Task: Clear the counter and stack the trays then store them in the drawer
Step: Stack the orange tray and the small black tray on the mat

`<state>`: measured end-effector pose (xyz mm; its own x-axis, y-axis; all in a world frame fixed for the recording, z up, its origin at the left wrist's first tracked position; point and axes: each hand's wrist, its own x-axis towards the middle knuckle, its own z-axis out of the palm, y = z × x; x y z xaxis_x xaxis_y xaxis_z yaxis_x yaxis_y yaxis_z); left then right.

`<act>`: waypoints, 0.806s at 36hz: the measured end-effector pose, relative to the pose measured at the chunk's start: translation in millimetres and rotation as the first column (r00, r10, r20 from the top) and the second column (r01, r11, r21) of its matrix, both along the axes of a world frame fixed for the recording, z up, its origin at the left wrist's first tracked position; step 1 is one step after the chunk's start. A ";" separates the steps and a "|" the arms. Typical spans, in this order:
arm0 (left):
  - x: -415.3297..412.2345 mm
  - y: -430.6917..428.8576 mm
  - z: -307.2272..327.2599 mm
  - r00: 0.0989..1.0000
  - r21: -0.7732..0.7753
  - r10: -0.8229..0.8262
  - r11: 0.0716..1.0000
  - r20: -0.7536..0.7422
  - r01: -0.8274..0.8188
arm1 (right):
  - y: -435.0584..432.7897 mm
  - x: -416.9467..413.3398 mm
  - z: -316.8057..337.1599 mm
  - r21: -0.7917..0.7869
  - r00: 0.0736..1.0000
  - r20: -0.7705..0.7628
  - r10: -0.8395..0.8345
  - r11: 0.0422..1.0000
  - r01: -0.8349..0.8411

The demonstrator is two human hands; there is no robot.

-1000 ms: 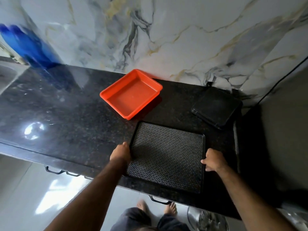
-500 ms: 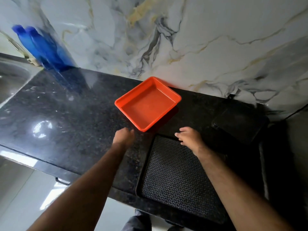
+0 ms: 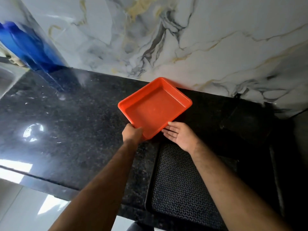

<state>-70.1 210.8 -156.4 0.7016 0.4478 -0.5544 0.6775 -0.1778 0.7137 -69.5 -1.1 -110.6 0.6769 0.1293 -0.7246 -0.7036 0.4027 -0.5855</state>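
Closest to the front edge of the shiny black speckled stone worktop [image 3: 66, 130] lies a flat black tray with a bumpy diamond pattern [image 3: 181, 189]. Its near end sticks a little past the front edge. Two bare arms reach out over the worktop, and the right arm goes across this tray.

Just past the far end of the patterned tray are the two hands. The left hand [image 3: 132, 134] is curled round the near corner of a square orange plastic tray with raised sides [image 3: 155, 108], and its fingers are hidden under the rim. The right hand [image 3: 179, 135] is open and flat, palm up. Its fingertips [image 3: 168, 126] touch the near right side of the orange tray, low down by the worktop.

The orange tray sits turned like a diamond, with one corner pointing at the person. Its far corner is close to the back edge of the worktop, where the white marble wall with grey and gold lines [image 3: 183, 39] starts. The tray is empty inside.

Over by the far right corner of the worktop lies a smaller dark flat tray [image 3: 248, 124], deep in shadow and hard to see. By the far left part of the back edge stands something blue and blurry [image 3: 28, 47].
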 end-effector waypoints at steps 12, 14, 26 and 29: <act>-74.5 -43.7 62.7 0.961 0.189 -0.252 0.955 0.114 0.228 | -152.4 -65.7 34.9 -0.544 0.977 0.178 -0.113 0.816 0.193; -91.3 -61.8 75.8 0.940 0.272 -0.320 0.921 0.120 0.278 | -175.5 -86.4 35.4 -0.745 0.973 0.221 0.072 0.656 0.120; -168.6 -86.4 71.1 0.831 0.316 -0.550 0.777 -0.082 0.545 | -232.5 -206.3 20.1 -0.755 0.911 -0.065 0.407 0.577 -0.311; -183.9 -84.4 66.7 0.815 0.324 -0.567 0.754 -0.119 0.572 | -228.2 -223.6 15.3 -0.743 0.913 -0.075 0.402 0.588 -0.320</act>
<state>-254.0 126.4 -89.7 0.8801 0.1239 -0.4583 0.3833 -0.7552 0.5318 -293.2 -229.3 -95.3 0.7608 -0.1607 -0.6287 -0.6220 -0.4569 -0.6359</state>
